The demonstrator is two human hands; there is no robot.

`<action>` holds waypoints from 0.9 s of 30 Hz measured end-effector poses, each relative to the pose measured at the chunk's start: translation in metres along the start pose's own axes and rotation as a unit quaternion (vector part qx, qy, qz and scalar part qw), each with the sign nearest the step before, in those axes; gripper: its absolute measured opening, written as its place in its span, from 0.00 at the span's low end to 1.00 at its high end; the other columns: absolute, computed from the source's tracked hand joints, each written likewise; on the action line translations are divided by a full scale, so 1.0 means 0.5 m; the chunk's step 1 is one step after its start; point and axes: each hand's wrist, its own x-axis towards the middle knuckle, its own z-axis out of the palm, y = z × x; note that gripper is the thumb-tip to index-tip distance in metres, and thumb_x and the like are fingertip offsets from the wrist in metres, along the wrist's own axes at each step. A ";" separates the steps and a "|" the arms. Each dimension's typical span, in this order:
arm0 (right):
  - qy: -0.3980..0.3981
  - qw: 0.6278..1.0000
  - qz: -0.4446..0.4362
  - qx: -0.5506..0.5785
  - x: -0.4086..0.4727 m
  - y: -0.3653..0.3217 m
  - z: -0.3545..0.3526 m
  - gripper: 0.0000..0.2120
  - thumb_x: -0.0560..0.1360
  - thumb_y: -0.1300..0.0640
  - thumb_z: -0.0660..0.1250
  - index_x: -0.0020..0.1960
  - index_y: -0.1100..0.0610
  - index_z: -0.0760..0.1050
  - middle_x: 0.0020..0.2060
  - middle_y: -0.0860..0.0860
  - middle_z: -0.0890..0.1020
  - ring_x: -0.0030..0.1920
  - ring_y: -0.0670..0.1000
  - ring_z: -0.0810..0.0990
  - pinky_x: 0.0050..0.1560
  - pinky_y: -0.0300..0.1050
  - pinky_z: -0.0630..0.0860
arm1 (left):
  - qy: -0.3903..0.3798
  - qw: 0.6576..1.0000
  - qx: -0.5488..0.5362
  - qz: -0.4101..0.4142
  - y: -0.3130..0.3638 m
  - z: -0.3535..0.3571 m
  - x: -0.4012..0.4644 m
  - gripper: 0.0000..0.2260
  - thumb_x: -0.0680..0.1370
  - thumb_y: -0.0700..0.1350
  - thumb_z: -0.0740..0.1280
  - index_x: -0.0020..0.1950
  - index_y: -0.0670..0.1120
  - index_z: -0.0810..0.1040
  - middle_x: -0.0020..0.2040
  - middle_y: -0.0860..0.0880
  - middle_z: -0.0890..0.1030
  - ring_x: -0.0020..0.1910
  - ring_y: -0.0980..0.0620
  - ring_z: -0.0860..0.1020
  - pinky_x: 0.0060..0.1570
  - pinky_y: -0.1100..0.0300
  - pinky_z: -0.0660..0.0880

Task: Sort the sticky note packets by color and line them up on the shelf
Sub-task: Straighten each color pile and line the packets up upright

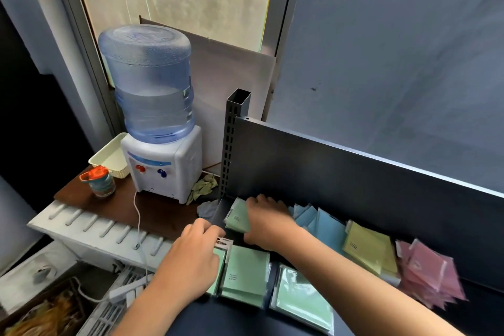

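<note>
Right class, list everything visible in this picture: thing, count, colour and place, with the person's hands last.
green packets: several, on the shelf's left end
blue packets: a bunch, right of the green
yellow packets: a stack, right of the blue
pink packets: a heap, far right
shelf: one, dark grey
water dispenser: one, white with a blue bottle, on the side table
basket: one, cream, behind the dispenser
jar: one, orange lid, table's left
left hand: on a green packet
right hand: grip on upright green packets
</note>
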 end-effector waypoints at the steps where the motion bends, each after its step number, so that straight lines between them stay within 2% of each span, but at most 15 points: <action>1: 0.003 1.000 0.000 -0.011 0.005 -0.001 -0.002 0.32 0.70 0.45 0.76 0.66 0.58 0.69 0.64 0.58 0.75 0.63 0.63 0.75 0.62 0.57 0.70 | 0.002 1.000 -0.007 0.000 0.001 0.001 0.000 0.22 0.77 0.40 0.60 0.70 0.55 0.71 0.65 0.57 0.68 0.66 0.53 0.67 0.62 0.56 0.72; 7: 0.013 1.000 0.002 -0.026 0.017 -0.017 0.003 0.35 0.68 0.41 0.78 0.67 0.57 0.69 0.62 0.59 0.79 0.62 0.62 0.77 0.62 0.56 0.70 | 0.036 0.998 -0.051 -0.030 -0.006 0.014 -0.006 0.21 0.77 0.40 0.62 0.69 0.53 0.73 0.63 0.56 0.68 0.65 0.54 0.68 0.64 0.56 0.71; 14: 0.057 0.998 -0.012 -0.034 0.007 -0.008 0.004 0.38 0.65 0.39 0.76 0.65 0.57 0.67 0.59 0.58 0.79 0.57 0.61 0.79 0.58 0.55 0.70 | 0.075 0.990 -0.103 -0.058 0.000 0.022 -0.021 0.19 0.77 0.39 0.63 0.66 0.53 0.74 0.62 0.57 0.68 0.63 0.55 0.71 0.60 0.58 0.72; 18: 0.102 0.994 -0.019 0.022 -0.016 -0.003 -0.033 0.38 0.62 0.39 0.76 0.65 0.55 0.67 0.57 0.56 0.79 0.54 0.60 0.79 0.58 0.54 0.73 | 0.094 0.988 -0.111 -0.055 0.008 0.024 -0.027 0.19 0.77 0.37 0.64 0.66 0.52 0.75 0.62 0.56 0.68 0.62 0.54 0.71 0.58 0.58 0.72; 23: 0.175 0.977 -0.076 0.101 -0.116 0.014 -0.109 0.41 0.64 0.39 0.75 0.72 0.52 0.66 0.57 0.51 0.78 0.54 0.56 0.79 0.60 0.53 0.73 | 0.128 0.988 -0.060 -0.066 0.021 0.032 -0.037 0.18 0.74 0.37 0.68 0.63 0.46 0.76 0.59 0.50 0.71 0.60 0.46 0.72 0.54 0.55 0.72; 27: 0.127 0.984 -0.119 0.025 -0.251 0.051 -0.083 0.41 0.63 0.38 0.72 0.71 0.51 0.66 0.54 0.49 0.75 0.50 0.54 0.74 0.53 0.51 0.74 | 0.166 0.985 -0.036 -0.033 0.049 0.037 -0.045 0.19 0.71 0.36 0.72 0.61 0.48 0.78 0.57 0.50 0.71 0.56 0.46 0.72 0.50 0.54 0.73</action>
